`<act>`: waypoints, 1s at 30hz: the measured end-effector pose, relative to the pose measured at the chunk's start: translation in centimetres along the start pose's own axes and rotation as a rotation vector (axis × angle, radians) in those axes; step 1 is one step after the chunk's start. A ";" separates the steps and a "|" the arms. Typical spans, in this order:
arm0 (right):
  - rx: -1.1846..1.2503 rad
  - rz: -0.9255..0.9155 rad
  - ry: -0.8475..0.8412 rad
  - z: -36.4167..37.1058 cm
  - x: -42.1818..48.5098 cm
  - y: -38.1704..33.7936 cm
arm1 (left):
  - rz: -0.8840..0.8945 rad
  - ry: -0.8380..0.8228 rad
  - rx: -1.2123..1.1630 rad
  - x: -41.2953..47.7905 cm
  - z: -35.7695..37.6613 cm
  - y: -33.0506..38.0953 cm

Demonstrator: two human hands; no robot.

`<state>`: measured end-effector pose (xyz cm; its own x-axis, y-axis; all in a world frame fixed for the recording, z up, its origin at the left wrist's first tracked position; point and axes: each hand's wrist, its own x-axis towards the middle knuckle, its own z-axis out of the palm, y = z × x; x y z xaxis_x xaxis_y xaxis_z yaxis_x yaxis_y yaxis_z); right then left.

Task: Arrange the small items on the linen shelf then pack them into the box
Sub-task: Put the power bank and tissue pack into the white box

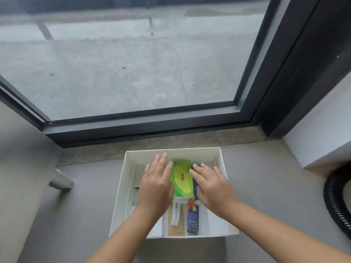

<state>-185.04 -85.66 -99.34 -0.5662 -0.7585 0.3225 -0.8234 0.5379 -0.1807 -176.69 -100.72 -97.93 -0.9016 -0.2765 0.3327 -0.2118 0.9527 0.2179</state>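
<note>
Grey floor below a dark-framed window (133, 118); on it, one open white box (117, 196), standing just short of the sill. Contents: green tissue pack (181, 179), long axis running away from me, lying atop a white strap (175, 215) and a tan flat item (176, 228); blue printed packet (193, 219) alongside it, parallel, to its right. My left hand (155, 183) lies flat, fingers spread, its inner edge touching the pack's left side; my right hand (210, 185) likewise flat, fingertips on the pack's right edge. Neither grip is closed on anything. Pack sits between both palms, equally near each; judged step: squaring it lengthwise within the box.
</note>
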 end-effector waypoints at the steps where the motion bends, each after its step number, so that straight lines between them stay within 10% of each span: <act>1: 0.002 0.029 0.011 -0.7 0.4 0.1 | 0.014 0.013 -0.002 0.8 -0.4 0.5; 11: 0.000 0.200 0.089 -12.6 6.5 1.0 | -0.056 0.001 -0.019 8.3 -9.3 5.8; 30: 0.040 0.319 0.124 -55.6 18.1 -3.8 | -0.005 -0.032 -0.024 23.4 -48.8 21.7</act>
<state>-190.19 -81.00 -41.17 -0.7886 -0.5026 0.3543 -0.6078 0.7240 -0.3260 -183.98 -92.68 -40.67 -0.9123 -0.2771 0.3016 -0.2080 0.9478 0.2415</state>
